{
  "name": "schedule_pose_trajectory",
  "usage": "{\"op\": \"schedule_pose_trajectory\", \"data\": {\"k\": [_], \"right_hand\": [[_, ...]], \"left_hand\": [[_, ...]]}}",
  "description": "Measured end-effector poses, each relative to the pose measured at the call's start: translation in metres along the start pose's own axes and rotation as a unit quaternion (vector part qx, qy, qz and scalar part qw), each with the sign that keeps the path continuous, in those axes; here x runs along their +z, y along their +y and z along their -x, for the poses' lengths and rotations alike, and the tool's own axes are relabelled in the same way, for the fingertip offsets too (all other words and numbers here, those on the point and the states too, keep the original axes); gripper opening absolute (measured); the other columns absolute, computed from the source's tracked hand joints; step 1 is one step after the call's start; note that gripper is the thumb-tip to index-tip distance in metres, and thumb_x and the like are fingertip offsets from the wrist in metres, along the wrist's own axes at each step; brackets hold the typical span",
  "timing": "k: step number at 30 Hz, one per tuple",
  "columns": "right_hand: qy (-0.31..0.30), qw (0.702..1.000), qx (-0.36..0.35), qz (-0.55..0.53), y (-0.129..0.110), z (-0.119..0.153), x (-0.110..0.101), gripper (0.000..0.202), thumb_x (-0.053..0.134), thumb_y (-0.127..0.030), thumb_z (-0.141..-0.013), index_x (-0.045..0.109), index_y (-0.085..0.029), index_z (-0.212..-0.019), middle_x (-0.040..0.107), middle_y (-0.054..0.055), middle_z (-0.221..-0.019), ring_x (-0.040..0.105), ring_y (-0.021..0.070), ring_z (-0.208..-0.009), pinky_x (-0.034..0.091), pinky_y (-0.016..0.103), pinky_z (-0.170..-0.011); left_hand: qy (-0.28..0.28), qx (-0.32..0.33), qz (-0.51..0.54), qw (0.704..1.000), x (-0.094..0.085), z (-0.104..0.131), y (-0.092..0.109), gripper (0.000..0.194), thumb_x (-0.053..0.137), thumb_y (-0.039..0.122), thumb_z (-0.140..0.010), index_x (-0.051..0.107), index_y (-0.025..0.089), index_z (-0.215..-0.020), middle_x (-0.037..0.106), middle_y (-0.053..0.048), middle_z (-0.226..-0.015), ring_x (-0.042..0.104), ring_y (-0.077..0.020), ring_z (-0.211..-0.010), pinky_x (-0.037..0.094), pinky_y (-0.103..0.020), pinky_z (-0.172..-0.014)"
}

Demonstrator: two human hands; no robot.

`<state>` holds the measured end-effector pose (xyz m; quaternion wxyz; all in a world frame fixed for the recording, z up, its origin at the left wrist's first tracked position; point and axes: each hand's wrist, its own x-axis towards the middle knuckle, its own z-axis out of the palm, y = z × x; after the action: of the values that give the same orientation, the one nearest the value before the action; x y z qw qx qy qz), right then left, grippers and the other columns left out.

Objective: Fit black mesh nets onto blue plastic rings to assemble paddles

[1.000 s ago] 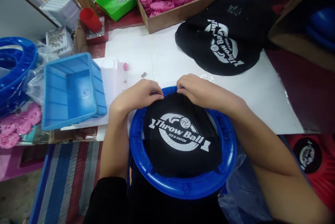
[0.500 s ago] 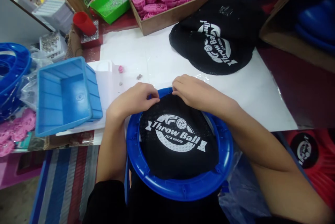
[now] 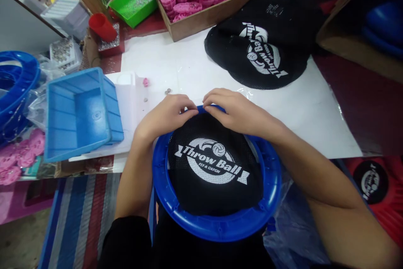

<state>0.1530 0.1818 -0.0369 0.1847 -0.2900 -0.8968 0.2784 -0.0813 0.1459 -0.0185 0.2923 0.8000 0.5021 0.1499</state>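
A blue plastic ring rests at my lap, its far side against the table's near edge. Inside it lies a round black mesh cloth printed "Throw Ball Fly & Catch" in white. My left hand and my right hand meet almost fingertip to fingertip at the ring's far rim. Both have curled fingers over the rim with the thumbs on the near side, at the cloth's top edge. Whether the fingertips also pinch the cloth is hidden.
Farther back lie more printed black cloths, a wooden box of pink pieces and a green tray of small metal parts. At left stand a light blue bin, a red cup and more blue rings.
My left hand has slid right along the far rim, and my right hand has shifted slightly left, so their fingertips are closer together. The ring and cloth have hardly moved.
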Motion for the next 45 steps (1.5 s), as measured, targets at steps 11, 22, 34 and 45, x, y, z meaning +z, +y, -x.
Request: {"op": "schedule_pose_trajectory", "data": {"k": [11,22,34,45], "right_hand": [[-0.005,0.995,0.026,-0.093,0.007,-0.007,0.014,0.012,0.061,-0.015,-0.095,0.072,-0.019,-0.094,0.075,0.011,-0.116,0.07,0.0278,-0.109,0.053,0.044,-0.1],[-0.01,0.984,0.132,-0.116,0.004,-0.017,0.015,0.012,0.068,-0.009,-0.082,0.073,-0.02,-0.082,0.079,0.006,-0.102,0.072,0.025,-0.099,0.053,0.036,-0.091],[0.04,0.99,0.058,0.123,-0.012,0.078,-0.012,0.027,0.058,-0.031,-0.105,0.067,-0.016,-0.125,0.062,0.023,-0.141,0.058,0.04,-0.131,0.053,0.061,-0.109],[0.043,0.992,-0.011,0.118,-0.001,0.081,0.005,0.031,0.046,-0.017,-0.108,0.069,-0.02,-0.128,0.072,0.015,-0.124,0.061,0.0347,-0.12,0.057,0.06,-0.103]], "left_hand": [[-0.02,-0.026,0.034,0.999,0.009,-0.007,-0.005,0.014,0.063,0.02,-0.093,0.075,0.017,-0.088,0.075,-0.002,-0.086,0.066,-0.0163,-0.081,0.047,-0.031,-0.077],[-0.018,-0.037,0.021,0.999,0.011,-0.01,-0.006,0.016,0.063,0.018,-0.084,0.079,0.018,-0.083,0.075,-0.003,-0.082,0.064,-0.0153,-0.075,0.048,-0.031,-0.076],[-0.01,-0.151,-0.002,0.988,0.004,0.042,-0.003,0.019,0.062,0.021,-0.088,0.081,0.02,-0.084,0.078,-0.004,-0.079,0.067,-0.0186,-0.07,0.048,-0.032,-0.066],[0.062,-0.097,-0.062,0.991,0.01,0.059,0.023,0.025,0.056,0.029,-0.103,0.078,0.02,-0.108,0.075,-0.01,-0.107,0.069,-0.0241,-0.098,0.053,-0.04,-0.091]]}}
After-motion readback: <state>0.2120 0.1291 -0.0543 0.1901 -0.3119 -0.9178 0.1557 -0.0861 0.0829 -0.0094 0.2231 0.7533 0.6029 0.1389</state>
